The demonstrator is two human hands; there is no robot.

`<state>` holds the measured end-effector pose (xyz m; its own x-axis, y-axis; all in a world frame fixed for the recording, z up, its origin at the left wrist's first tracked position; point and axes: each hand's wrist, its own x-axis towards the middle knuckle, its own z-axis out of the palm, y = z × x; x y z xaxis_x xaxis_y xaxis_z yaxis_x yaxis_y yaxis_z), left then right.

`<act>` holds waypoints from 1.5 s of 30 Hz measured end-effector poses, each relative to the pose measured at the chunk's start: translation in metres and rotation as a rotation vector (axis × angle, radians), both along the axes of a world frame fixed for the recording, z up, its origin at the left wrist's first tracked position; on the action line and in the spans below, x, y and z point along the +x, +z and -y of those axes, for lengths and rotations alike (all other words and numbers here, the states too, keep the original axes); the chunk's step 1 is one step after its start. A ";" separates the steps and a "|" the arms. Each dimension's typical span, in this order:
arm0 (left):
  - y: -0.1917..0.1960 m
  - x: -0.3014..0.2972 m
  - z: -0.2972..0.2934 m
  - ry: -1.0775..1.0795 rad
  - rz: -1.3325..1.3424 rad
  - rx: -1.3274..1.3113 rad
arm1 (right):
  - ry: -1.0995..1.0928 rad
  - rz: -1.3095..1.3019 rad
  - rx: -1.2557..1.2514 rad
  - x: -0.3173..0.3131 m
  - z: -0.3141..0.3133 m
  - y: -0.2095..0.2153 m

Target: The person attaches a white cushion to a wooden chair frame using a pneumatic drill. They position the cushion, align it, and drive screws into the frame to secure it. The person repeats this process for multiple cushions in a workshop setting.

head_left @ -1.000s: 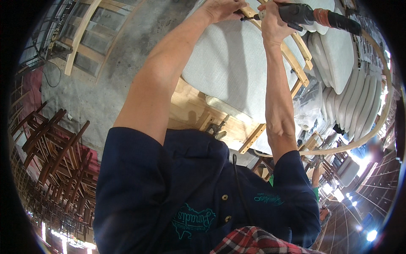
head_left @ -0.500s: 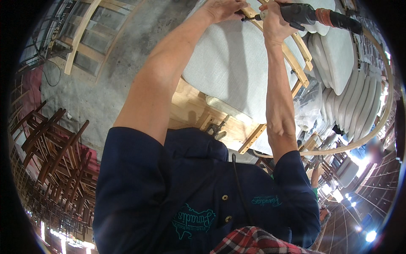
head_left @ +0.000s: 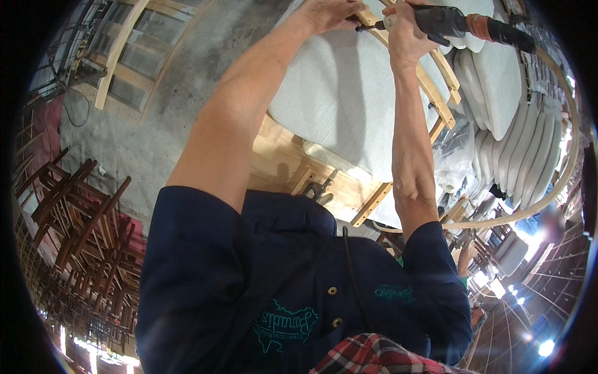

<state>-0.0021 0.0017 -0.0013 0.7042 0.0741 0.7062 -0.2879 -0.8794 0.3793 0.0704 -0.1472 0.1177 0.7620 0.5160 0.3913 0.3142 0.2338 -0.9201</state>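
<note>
At the top of the head view, my right hand [head_left: 408, 38] is wrapped round a dark power screwdriver [head_left: 441, 22], its bit pointing left. Close to the bit's tip, the fingers of my left hand [head_left: 329, 15] are bent and pressed together at the edge of a pale wooden frame [head_left: 426, 85]. Whatever they pinch there is too small and partly hidden. The frame's slats lie across a large light-grey padded panel [head_left: 339, 100], which rests on a wooden workbench [head_left: 274, 146]. My forearms cast shadows over the panel.
A pale hose [head_left: 565, 163] curves from the screwdriver down the right side. Several grey cushions [head_left: 526, 153] are stacked at right. Brown wooden chair frames [head_left: 81, 209] pile up at left, below a pale slatted frame [head_left: 118, 59]. A metal clamp [head_left: 321, 190] sits at the bench's near edge.
Both hands, the screwdriver and the frame stay almost exactly in place. Only my torso has shifted very slightly.
</note>
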 end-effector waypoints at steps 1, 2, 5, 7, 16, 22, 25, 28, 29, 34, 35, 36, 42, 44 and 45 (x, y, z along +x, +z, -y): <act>-0.001 0.000 0.001 0.004 -0.006 -0.006 | -0.008 0.017 -0.025 0.000 0.001 -0.001; 0.002 -0.002 0.002 0.006 -0.011 -0.011 | -0.018 0.035 -0.049 0.001 0.002 -0.002; 0.004 -0.001 0.002 0.000 -0.028 -0.020 | -0.013 0.089 -0.055 0.001 0.004 -0.005; -0.002 0.004 0.003 -0.013 0.019 0.000 | -0.047 0.177 -0.109 0.000 0.009 0.000; 0.015 -0.008 0.001 0.024 -0.030 0.068 | -0.376 0.743 -0.595 -0.075 0.129 0.090; 0.028 -0.023 0.016 0.171 -0.055 0.214 | -0.625 0.497 -0.505 -0.138 0.258 0.100; 0.044 -0.049 0.042 0.123 -0.226 0.161 | -0.815 0.205 -0.418 -0.171 0.321 0.105; 0.040 -0.063 0.049 0.029 -0.252 0.183 | -0.892 0.003 -0.263 -0.198 0.359 0.108; 0.041 -0.064 0.052 0.060 -0.284 0.198 | -0.938 -0.065 -0.255 -0.207 0.367 0.113; 0.070 -0.058 0.067 0.143 -0.505 0.231 | -1.075 -0.090 -0.126 -0.224 0.424 0.087; 0.075 -0.057 0.063 0.142 -0.555 0.269 | -1.076 -0.136 -0.055 -0.225 0.428 0.080; 0.078 -0.056 0.061 0.135 -0.607 0.299 | -1.053 -0.099 -0.030 -0.221 0.430 0.078; 0.087 -0.051 0.077 0.193 -0.837 0.384 | -1.131 -0.006 0.017 -0.201 0.423 0.072; 0.069 -0.059 0.084 0.202 -0.809 0.356 | -1.142 -0.027 0.089 -0.189 0.425 0.061; 0.062 -0.069 0.088 0.207 -0.776 0.324 | -1.144 -0.013 0.106 -0.181 0.425 0.055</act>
<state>-0.0711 -0.0867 0.0606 0.9904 0.1323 0.0401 0.1265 -0.9843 0.1234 -0.1108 -0.5718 0.1728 0.7678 -0.5159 0.3798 0.3827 -0.1060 -0.9177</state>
